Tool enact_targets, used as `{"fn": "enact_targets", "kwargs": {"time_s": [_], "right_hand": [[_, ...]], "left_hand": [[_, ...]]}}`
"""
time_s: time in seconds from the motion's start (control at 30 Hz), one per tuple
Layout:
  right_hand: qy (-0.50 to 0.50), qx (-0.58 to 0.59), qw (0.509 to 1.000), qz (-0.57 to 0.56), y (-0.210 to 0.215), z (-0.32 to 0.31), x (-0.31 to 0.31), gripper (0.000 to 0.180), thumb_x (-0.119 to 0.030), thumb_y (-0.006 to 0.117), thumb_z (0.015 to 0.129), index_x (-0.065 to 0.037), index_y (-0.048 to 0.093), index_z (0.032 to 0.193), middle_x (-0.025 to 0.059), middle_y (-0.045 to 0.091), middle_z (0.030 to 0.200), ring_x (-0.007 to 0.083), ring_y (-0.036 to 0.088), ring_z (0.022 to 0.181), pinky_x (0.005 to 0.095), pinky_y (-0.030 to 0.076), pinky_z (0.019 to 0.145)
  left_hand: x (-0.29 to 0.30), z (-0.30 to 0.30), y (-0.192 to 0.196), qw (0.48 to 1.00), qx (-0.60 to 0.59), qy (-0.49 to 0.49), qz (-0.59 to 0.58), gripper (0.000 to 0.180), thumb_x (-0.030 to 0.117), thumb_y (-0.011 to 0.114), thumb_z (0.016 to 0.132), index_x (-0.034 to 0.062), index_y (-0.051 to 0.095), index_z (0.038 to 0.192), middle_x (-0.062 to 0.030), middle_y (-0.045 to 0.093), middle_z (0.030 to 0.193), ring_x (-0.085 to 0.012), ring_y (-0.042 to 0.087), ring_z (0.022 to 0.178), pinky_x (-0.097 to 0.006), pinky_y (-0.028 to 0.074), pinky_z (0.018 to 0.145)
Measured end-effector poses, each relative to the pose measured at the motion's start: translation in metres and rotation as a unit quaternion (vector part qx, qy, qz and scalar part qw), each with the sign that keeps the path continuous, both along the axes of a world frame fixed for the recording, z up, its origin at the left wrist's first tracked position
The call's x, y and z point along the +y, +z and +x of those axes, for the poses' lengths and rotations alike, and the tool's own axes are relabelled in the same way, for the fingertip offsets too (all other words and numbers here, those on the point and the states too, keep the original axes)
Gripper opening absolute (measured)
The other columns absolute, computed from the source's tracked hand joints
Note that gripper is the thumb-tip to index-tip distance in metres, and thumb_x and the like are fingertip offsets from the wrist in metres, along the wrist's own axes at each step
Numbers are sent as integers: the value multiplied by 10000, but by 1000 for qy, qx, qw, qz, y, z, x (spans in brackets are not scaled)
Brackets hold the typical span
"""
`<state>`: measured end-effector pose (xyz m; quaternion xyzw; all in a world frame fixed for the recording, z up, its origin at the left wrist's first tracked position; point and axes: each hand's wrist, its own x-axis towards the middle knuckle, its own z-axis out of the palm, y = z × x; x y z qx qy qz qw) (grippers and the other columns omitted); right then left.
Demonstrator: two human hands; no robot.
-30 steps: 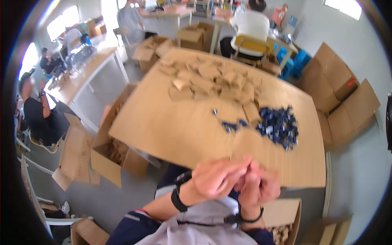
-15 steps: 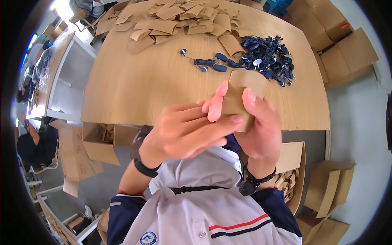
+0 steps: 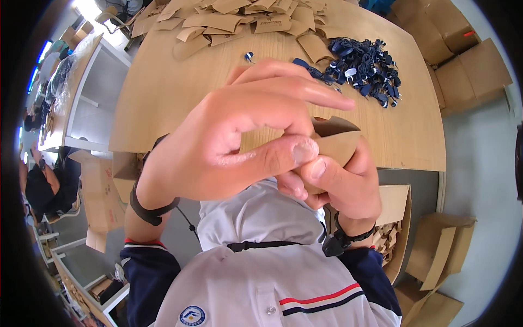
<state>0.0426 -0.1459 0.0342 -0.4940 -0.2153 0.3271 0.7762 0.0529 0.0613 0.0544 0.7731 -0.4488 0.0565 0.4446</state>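
A small brown cardboard pillow box [image 3: 339, 148] is held up in front of me, its upper end gaping. My right hand [image 3: 351, 182] is closed round its right and lower side, with the thumb across the front. Thumb and index finger of my left hand [image 3: 250, 128] pinch the box's left edge, while the other fingers stretch out above it. Beyond my hands lies a tangled pile of dark blue earphones [image 3: 362, 68] with coiled cords. One white-and-blue earbud [image 3: 249, 56] lies apart from them, and my left hand covers part of the table near it.
Flat brown cardboard sleeves [image 3: 218, 22] heap up along the far side of the wooden table [image 3: 169, 92]. A carton [image 3: 402, 229] holding brown pieces stands below the table's right edge. More cartons [image 3: 468, 71] line the right wall. A person [image 3: 49, 180] sits at the far left.
The pillow box has tilted and its upper end now shows a gap. My left hand has risen, and its thumb and index finger have moved onto the box's edge.
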Motion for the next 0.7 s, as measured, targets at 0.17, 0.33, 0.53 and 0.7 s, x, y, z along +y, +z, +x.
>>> {"fn": "enact_targets", "kwargs": {"time_s": [0.17, 0.33, 0.53, 0.7], "right_hand": [[-241, -259, 923, -152, -23, 7, 14, 205, -63, 660, 895, 2, 583, 1074, 78, 638, 826, 139, 618, 698, 288, 500, 604], [-309, -440, 822, -190, -37, 18, 13, 348, 4, 735, 772, -25, 587, 1085, 150, 645, 880, 332, 647, 757, 333, 520, 677], [-101, -441, 866, -213, -33, 10, -12, 361, -39, 782, 713, -53, 617, 1034, 105, 663, 858, 263, 658, 747, 324, 521, 677], [-109, -218, 963, -113, -37, 11, -3, 273, -70, 672, 889, -21, 566, 1135, 70, 649, 954, 104, 617, 882, 260, 501, 753]], "left_hand": [[-23, -8, -14, 946, 211, 149, -194, 231, 195, 623, 934, 3, 618, 804, -177, 595, 1162, -220, 549, 1057, -346, 420, 897], [-33, -8, -35, 959, 132, 200, -151, 231, 206, 705, 878, 17, 612, 974, -133, 538, 1207, -197, 471, 1179, -358, 337, 995], [-40, -11, -59, 820, 519, -24, -240, 587, 256, 760, 805, 84, 406, 1240, -153, 409, 1381, -247, 394, 1298, -386, 272, 1092], [-31, -2, -58, 946, -66, 199, -245, 462, 179, 740, 817, 110, 441, 1162, -152, 475, 1374, -321, 443, 1311, -407, 341, 1055]]}}
